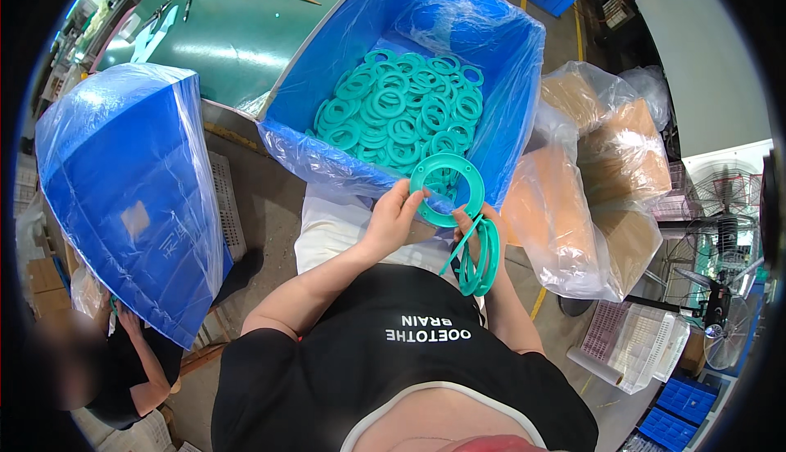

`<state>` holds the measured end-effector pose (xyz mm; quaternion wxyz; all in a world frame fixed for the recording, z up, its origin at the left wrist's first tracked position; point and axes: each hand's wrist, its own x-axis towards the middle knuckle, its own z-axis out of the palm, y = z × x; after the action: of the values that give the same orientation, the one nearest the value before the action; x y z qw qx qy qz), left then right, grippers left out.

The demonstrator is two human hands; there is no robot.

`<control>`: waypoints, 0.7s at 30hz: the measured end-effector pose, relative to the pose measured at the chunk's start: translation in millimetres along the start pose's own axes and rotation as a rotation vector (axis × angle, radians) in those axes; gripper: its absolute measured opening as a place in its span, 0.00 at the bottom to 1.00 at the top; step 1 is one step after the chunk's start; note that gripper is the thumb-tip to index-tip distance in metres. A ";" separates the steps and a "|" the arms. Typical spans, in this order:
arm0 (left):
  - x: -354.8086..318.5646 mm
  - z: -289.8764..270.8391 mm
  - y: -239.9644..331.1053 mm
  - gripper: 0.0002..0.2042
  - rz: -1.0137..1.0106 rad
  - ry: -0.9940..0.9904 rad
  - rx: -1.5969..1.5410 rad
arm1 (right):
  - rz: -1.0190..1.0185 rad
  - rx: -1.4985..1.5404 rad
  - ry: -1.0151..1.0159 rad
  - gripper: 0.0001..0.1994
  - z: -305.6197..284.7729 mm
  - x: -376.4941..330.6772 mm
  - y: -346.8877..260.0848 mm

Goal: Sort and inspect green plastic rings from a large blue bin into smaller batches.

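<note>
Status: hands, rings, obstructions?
Left hand: gripping one teal ring by its edge. Right hand: holding several looped teal rings. Blue bin directly ahead; no obstruction seen.

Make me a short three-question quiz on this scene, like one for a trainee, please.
1. True or false: the teal rings in the blue bin lie in a loose heap.
2. Multiple choice: which hand has the bunched rings hanging from it? A) left B) right C) neither
3. Fill the gap: the colour of the table beyond the bin's left side is ____.

Key: 1. True. 2. B, the right hand. 3. Green.
</note>
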<state>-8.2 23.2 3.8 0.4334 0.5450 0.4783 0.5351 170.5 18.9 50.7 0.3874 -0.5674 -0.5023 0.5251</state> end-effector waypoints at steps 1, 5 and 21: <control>1.0 -1.9 5.3 0.09 0.001 -0.002 0.001 | -0.033 -0.062 0.012 0.08 -2.7 0.4 1.4; 2.4 -12.7 21.6 0.11 -0.102 -0.129 -0.138 | -0.087 -0.254 0.008 0.06 -8.8 -1.8 -2.5; 2.8 -8.1 20.8 0.07 -0.655 -0.225 -0.618 | -0.118 0.374 0.130 0.11 -22.1 9.2 -12.2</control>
<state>-15.2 22.2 25.1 0.7710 0.2651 0.3934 0.4248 189.8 32.2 63.9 0.5476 -0.4878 -0.4025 0.5479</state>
